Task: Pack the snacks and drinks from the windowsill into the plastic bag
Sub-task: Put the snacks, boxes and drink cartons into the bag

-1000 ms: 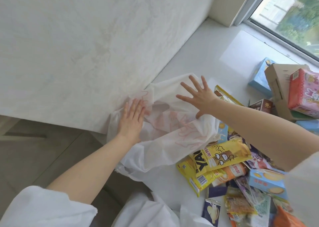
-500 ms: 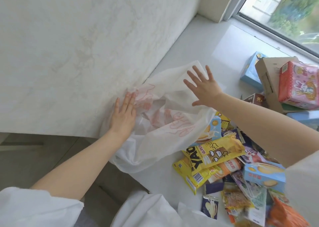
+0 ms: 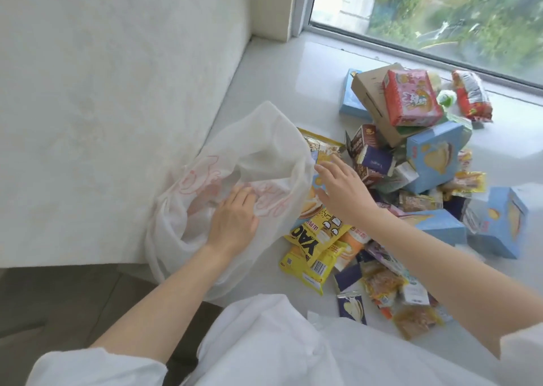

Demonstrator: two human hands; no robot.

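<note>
Opening plastic bag (image 3: 264, 138) on windowsill (image 3: 293, 71); left hand (image 3: 233, 221) grips its rim, right hand (image 3: 342, 190) open over snacks (image 3: 320, 238).
Risk: limp bag mouth may collapse, spilling snacks onto the sill.

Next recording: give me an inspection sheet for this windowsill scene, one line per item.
Surface: white windowsill, bare at the far end near the window corner.
Job's things: white plastic bag with pink print, lying against the wall, no snacks seen inside; snack pile of boxes and packets beside it on the right.
Clutter: brown cardboard box lying in the pile under a red packet.
Hands: left hand rests on the bag, fingers tucked into its folds; right hand open, fingers straight, above the packets at the bag's edge.
Cables: nothing seen.
Surroundings: white wall on the left, window behind.
</note>
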